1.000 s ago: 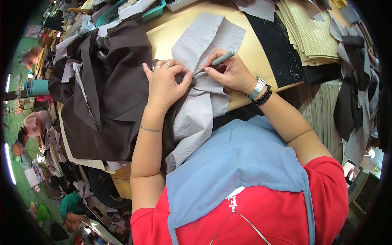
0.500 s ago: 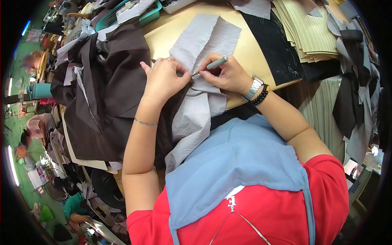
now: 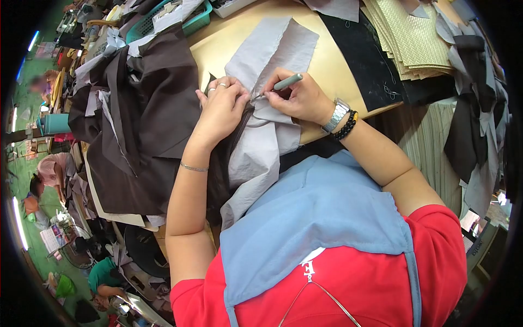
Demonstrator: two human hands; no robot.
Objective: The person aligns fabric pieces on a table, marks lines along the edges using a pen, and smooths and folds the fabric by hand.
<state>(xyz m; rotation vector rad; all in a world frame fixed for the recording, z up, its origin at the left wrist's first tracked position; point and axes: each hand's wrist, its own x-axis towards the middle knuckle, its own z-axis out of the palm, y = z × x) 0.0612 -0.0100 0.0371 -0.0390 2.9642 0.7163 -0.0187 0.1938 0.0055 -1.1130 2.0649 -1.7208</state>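
Note:
My left hand (image 3: 222,109) is closed in a pinch on the edge of a dark brown cloth (image 3: 163,117), where it meets a light grey cloth (image 3: 261,46). Closed around a slim pen-like tool with a grey-green handle (image 3: 287,82), my right hand (image 3: 306,101) sits just to the right. The tool's thin tip points left, close to my left fingertips, at the seam between the two cloths. What exactly the tip touches is too small to tell. Grey cloth also drapes down toward my lap, beside the blue apron (image 3: 310,201).
Woven yellow sheets (image 3: 403,38) are stacked at the upper right, next to a black cloth (image 3: 359,60). A teal basket (image 3: 196,20) stands at the back of the tan work surface (image 3: 332,65). Other people, among them one with a green sleeve (image 3: 102,273), are at the left.
The fingers of my left hand have drawn back slightly to the left and curled more. My right hand has shifted very little and still grips the tool.

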